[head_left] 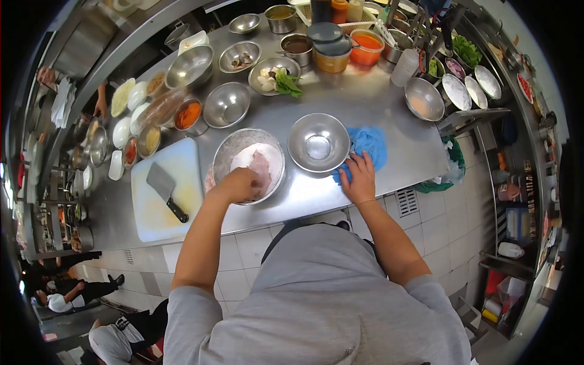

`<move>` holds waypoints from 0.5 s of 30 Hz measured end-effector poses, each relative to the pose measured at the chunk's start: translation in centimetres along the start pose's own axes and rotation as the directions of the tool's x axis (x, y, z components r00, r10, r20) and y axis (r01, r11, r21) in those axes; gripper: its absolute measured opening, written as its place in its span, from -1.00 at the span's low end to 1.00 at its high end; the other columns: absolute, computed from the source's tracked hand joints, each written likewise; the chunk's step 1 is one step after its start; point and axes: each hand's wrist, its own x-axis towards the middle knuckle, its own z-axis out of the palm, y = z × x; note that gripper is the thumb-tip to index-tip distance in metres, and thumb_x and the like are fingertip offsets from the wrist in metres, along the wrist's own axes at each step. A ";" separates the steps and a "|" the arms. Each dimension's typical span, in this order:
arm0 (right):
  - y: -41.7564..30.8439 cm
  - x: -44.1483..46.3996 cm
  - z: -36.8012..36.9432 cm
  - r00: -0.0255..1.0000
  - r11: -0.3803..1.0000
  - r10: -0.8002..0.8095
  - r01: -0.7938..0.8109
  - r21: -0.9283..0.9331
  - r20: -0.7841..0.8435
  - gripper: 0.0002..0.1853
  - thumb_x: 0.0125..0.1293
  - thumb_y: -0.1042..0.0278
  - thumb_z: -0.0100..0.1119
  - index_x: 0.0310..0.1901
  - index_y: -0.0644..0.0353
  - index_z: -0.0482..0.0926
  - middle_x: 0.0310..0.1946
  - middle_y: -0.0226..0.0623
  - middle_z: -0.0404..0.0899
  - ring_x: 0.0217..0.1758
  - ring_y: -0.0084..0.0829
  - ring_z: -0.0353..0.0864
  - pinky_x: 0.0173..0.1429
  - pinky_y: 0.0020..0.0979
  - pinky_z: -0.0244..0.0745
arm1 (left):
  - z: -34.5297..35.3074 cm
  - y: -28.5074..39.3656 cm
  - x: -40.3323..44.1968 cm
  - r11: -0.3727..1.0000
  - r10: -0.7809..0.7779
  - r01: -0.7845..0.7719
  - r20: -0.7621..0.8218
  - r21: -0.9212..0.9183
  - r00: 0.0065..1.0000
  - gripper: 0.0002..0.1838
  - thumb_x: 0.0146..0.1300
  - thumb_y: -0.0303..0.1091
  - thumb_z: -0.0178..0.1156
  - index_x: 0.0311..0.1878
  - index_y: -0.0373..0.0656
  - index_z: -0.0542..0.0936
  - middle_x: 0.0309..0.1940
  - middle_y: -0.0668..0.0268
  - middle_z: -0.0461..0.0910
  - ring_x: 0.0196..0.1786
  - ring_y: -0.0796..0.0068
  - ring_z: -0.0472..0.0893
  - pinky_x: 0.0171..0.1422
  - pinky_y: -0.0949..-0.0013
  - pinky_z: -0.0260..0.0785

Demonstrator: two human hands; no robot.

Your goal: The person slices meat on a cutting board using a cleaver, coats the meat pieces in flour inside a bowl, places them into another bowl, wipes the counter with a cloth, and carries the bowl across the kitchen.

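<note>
My left hand [240,185] reaches over the rim of a steel bowl [221,159] of white flour [249,157]. Its curled fingers grip a pale pink piece of raw meat [261,169], dusted white; the fingertips are partly hidden. My right hand [359,176] lies with fingers apart on a crumpled blue cloth [368,146]. Next to that hand stands a steel bowl [317,145] with nothing visible inside. Left of the flour bowl is a white cutting board [146,210] bearing a cleaver [163,184] with a black handle.
Behind are a bowl of garlic and green leaves [274,76], a pot of orange pieces [188,115], an orange sauce tub [366,47] and several steel bowls. A squeeze bottle [404,68] stands at right. A green-lined bin [447,176] sits beyond the table's right edge. Other people [67,297] are at lower left.
</note>
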 end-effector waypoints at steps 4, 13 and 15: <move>-0.4 0.1 0.0 0.999 1.000 0.022 -0.022 -0.013 0.024 -0.64 0.32 0.20 0.38 0.11 0.10 0.71 0.27 -0.13 0.58 0.55 0.14 0.31 0.55 0.04 0.29 | 0.0 -4.3 1.6 0.993 -0.118 0.121 -0.211 0.000 0.970 -0.55 0.28 -0.15 0.35 0.17 -0.16 0.70 0.07 -0.05 0.72 0.08 -0.10 0.69 0.27 0.03 0.51; -0.2 0.0 -0.1 0.999 0.999 0.033 -0.032 -0.023 0.023 -0.65 0.32 0.19 0.37 0.09 0.11 0.72 0.28 -0.14 0.57 0.56 0.11 0.29 0.55 0.05 0.28 | 4.7 -5.8 7.2 0.982 -0.177 0.163 -0.151 -0.100 0.973 -0.40 0.18 -0.12 0.45 0.22 -0.27 0.62 0.14 -0.12 0.68 0.23 -0.12 0.66 0.35 0.07 0.48; -0.1 0.0 -0.2 0.999 1.000 0.030 -0.029 -0.006 0.014 -0.64 0.32 0.18 0.37 0.09 0.11 0.72 0.29 -0.14 0.57 0.57 0.11 0.28 0.55 0.05 0.27 | 3.6 -6.4 6.6 0.980 -0.152 0.105 -0.293 -0.171 0.944 -0.47 0.20 -0.25 0.39 0.22 -0.27 0.62 0.14 -0.13 0.68 0.22 -0.14 0.65 0.33 0.06 0.48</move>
